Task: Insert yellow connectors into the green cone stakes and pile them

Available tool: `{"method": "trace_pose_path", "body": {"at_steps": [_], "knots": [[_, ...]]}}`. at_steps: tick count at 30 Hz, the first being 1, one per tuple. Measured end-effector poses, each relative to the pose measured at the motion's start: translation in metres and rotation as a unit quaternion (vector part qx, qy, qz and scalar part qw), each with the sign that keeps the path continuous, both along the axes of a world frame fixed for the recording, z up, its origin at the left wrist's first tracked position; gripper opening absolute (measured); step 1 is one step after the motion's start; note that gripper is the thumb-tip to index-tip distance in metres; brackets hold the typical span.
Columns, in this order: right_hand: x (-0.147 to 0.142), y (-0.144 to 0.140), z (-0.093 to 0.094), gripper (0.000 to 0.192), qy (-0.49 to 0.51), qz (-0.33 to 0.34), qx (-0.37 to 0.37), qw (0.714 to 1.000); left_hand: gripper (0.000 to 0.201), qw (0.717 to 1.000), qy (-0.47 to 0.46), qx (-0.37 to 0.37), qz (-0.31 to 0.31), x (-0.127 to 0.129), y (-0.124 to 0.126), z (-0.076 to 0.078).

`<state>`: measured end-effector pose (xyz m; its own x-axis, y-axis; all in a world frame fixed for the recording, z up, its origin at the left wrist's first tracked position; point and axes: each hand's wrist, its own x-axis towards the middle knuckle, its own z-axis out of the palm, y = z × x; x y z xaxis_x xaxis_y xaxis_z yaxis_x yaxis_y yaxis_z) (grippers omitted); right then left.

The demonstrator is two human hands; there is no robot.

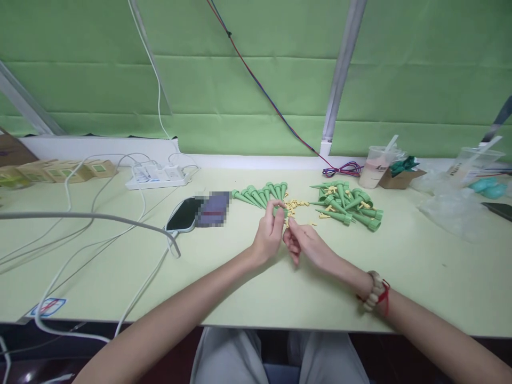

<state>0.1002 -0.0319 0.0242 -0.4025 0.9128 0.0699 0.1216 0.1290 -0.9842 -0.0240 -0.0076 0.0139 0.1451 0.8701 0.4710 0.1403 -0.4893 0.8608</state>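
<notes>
My left hand (268, 233) is closed around a green plastic spike (281, 212), most of which my fingers cover. Close beside it, my right hand (307, 241) pinches a small yellow plastic piece (286, 224) against the spike's end; the contact is partly hidden. Just beyond my hands lies a scatter of small yellow pieces (296, 204). A row of green cone-shaped spikes (256, 195) is laid out behind my left hand. To the right sits a heap of similar spikes (347, 202), with several yellow pieces among them.
A phone (184, 214) lies left of my hands, beside a blurred purple item (213, 209). White cables run from a power strip (158, 177) across the left side. Drink cups (375, 166), a small cardboard box (400, 178) and a clear plastic bag (456, 208) stand at right.
</notes>
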Motion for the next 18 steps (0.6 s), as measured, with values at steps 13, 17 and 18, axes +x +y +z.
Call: {"method": "trace_pose_path", "body": {"at_steps": [13, 17, 18], "knots": [[0.004, 0.009, -0.008, 0.037, -0.083, -0.110, 0.230, 0.963, 0.040, 0.996, -0.037, -0.074, -0.024, 0.007, -0.007, 0.011], [-0.004, 0.002, 0.001, 0.039, 0.140, 0.012, -0.123, 0.982, 0.040, 0.999, 0.011, -0.035, -0.016, 0.004, -0.009, 0.006], [-0.004, 0.001, 0.003, 0.038, 0.169, 0.041, -0.181, 0.968, 0.041, 1.000, 0.022, -0.017, -0.009, 0.003, -0.009, 0.004]]}}
